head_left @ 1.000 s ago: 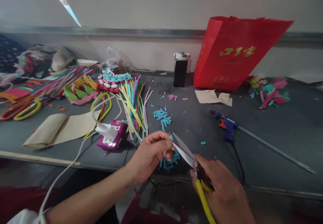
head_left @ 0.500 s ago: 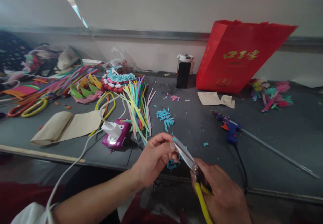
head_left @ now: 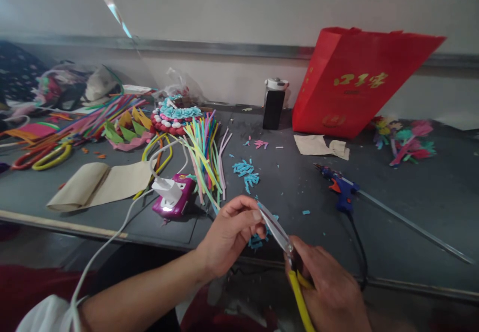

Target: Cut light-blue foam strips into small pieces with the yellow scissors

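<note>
My left hand [head_left: 234, 237] is closed in a pinch between thumb and index finger, with the blue end of a small strip [head_left: 259, 204] showing at the fingertips. Against that blue end lie the blade tips of a pair of scissors [head_left: 275, 227]. The yellow handles are in my right hand [head_left: 329, 282], which is wrapped round them; some of its fingers are hidden. Below the blades, partly covered, is a pile of cut blue pieces [head_left: 256, 242]. Farther back lies another heap of blue pieces [head_left: 246, 173], with a few pink bits [head_left: 261, 144] behind it.
Left of the heap are a bundle of coloured strips [head_left: 204, 157], a purple power socket [head_left: 183, 199] with a white plug and cable, and a brown paper roll [head_left: 82, 184]. To the right lie a blue glue gun [head_left: 342, 189], a red bag [head_left: 348, 92] and paper-like flowers [head_left: 415, 142].
Both hands and the scissors keep nearly the same pose. The camera view has shifted slightly, so the table things sit a little differently in the picture.
</note>
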### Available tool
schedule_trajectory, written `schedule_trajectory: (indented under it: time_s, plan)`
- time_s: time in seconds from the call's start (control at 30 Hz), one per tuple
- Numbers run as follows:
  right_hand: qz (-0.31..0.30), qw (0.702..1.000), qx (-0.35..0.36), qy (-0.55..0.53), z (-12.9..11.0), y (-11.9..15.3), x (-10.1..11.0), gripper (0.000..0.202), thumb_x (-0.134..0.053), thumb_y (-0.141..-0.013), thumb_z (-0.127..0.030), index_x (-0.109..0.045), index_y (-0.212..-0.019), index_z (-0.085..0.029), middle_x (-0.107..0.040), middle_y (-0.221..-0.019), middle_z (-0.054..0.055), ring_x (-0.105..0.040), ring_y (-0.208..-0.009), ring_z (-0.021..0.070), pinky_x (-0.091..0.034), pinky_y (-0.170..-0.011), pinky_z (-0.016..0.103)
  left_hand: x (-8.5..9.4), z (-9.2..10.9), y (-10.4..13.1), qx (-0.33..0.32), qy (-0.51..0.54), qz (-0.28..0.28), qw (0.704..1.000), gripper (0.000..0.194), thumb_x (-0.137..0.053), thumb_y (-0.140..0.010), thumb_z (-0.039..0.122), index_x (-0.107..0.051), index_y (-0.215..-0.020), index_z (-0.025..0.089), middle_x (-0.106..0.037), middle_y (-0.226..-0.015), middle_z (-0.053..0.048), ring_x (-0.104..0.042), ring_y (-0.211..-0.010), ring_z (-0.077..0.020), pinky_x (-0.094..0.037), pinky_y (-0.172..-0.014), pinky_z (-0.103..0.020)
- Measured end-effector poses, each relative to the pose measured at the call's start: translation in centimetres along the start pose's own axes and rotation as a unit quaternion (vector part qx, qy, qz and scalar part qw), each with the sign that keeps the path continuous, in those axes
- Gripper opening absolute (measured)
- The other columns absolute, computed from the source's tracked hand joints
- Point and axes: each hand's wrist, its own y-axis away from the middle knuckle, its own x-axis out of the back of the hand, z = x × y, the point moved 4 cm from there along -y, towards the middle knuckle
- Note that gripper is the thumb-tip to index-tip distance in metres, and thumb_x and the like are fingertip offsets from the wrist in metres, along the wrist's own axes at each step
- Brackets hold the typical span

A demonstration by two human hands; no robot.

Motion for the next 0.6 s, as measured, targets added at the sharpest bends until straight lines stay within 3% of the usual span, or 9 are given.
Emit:
schedule_trajectory:
  time_s: [0.17,0.37,0.5,0.6]
  plan:
    - [0.008,1.000,0.009,0.005,-0.29,-0.40,0.51,0.030,-0.039,-0.094,-0.026,-0.059,-0.111,-0.012,-0.062,-0.065,0.003,-0.061,-0.058,0.0153,-0.046,-0.050,0.022,-0.13,0.09,0.15,0.002,-0.004,0.002,1.000,0.009,-0.072,-0.074,0.012,-0.064,-0.075,0.015,-0.067,-0.065,0.001,-0.061,-0.055,-0.0086,-0.049,-0.057,-0.018]
    - [-0.001,1.000,0.002,-0.008,0.07,0.18,0.08,0.029,-0.042,-0.094,-0.026,-0.059,-0.113,-0.012,-0.062,-0.063,0.003,-0.062,-0.057,0.0153,-0.049,-0.052,0.023,-0.14,0.08,0.11,0.007,-0.010,0.005,1.000,0.011,-0.074,-0.072,0.014,-0.063,-0.074,0.015,-0.066,-0.065,0.001,-0.060,-0.055,-0.0089,-0.049,-0.057,-0.020]
    - [-0.013,0.999,-0.026,-0.039,0.40,0.42,-0.19,0.027,-0.045,-0.094,-0.028,-0.061,-0.109,-0.015,-0.063,-0.062,0.001,-0.061,-0.052,0.0140,-0.050,-0.052,0.022,0.08,0.12,-0.01,0.005,-0.023,0.000,1.000,0.010,-0.073,-0.072,0.015,-0.063,-0.074,0.014,-0.066,-0.067,0.000,-0.059,-0.056,-0.0093,-0.047,-0.058,-0.020]
    - [0.023,0.996,-0.060,-0.057,0.44,0.34,0.32,0.021,-0.051,-0.092,-0.030,-0.063,-0.104,-0.019,-0.068,-0.070,0.001,-0.064,-0.056,0.0141,-0.051,-0.054,0.022,0.13,0.29,-0.01,-0.005,-0.034,-0.015,0.999,0.009,-0.071,-0.074,0.015,-0.062,-0.075,0.015,-0.066,-0.073,-0.001,-0.058,-0.057,-0.0090,-0.046,-0.059,-0.022]
